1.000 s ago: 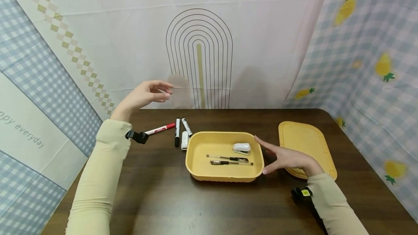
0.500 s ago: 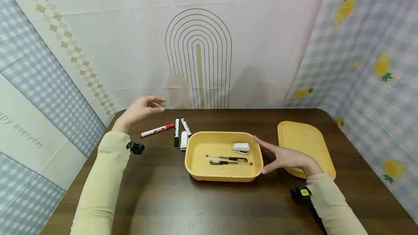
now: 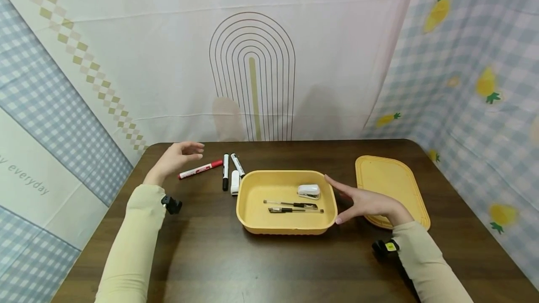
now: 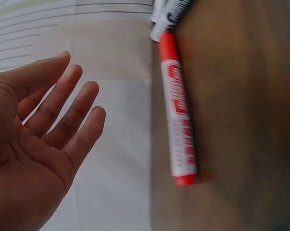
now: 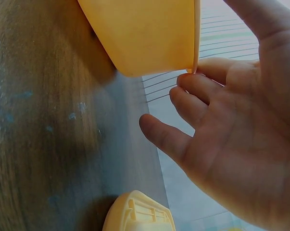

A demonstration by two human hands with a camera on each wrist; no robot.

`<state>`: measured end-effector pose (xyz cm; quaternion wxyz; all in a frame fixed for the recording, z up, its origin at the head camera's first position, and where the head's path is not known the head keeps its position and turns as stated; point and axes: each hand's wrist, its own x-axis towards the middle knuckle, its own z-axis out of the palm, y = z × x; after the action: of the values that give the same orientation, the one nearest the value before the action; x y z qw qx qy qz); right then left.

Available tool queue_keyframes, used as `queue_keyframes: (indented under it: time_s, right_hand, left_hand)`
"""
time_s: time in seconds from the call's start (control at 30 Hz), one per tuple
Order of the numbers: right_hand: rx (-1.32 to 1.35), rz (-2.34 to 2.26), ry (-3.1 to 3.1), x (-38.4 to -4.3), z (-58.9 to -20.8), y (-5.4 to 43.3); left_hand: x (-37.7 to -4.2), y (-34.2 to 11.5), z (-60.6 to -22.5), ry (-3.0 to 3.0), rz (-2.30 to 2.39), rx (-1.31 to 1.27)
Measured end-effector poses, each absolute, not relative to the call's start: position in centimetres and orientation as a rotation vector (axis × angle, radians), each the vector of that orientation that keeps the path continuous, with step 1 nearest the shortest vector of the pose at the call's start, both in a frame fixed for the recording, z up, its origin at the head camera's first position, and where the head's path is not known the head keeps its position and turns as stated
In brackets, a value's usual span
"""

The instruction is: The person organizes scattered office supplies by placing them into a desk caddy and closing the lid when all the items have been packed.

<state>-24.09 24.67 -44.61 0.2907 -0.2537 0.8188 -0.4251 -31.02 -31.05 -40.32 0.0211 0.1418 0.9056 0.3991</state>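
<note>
In the head view my left hand (image 3: 173,160) hovers at the back left, fingers relaxed and holding nothing. Close by lies a red-capped whiteboard marker (image 3: 200,169); the left wrist view shows the marker (image 4: 178,110) apart from the fingers. My right hand (image 3: 367,202) spreads thumb and forefinger along the right end of a yellow plastic box (image 3: 252,216). In the right wrist view its fingertips touch the rim of the box (image 5: 149,38). Inside the box lie a white mini stapler (image 3: 309,191) and two black gel pens (image 3: 290,205).
Two black-capped markers, one upright to the view (image 3: 225,172) and one slanted (image 3: 237,164), lie left of the box beside a small white item (image 3: 235,182). The yellow lid (image 3: 391,186) lies at the right. A curtain (image 3: 337,60) hangs behind the table (image 3: 236,270).
My left hand has come down from in front of the curtain toward the red marker. The right hand stays at the box's end. The view has shifted slightly.
</note>
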Motion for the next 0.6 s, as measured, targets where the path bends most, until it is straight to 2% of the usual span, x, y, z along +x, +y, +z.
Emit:
queue_keyframes:
  time_s: [0.6]
  right_hand:
    - [-0.678,-1.140,2.169,-24.0,-44.5,24.7]
  left_hand:
    - [-31.5,-32.7,-45.0,2.803,1.195,0.296]
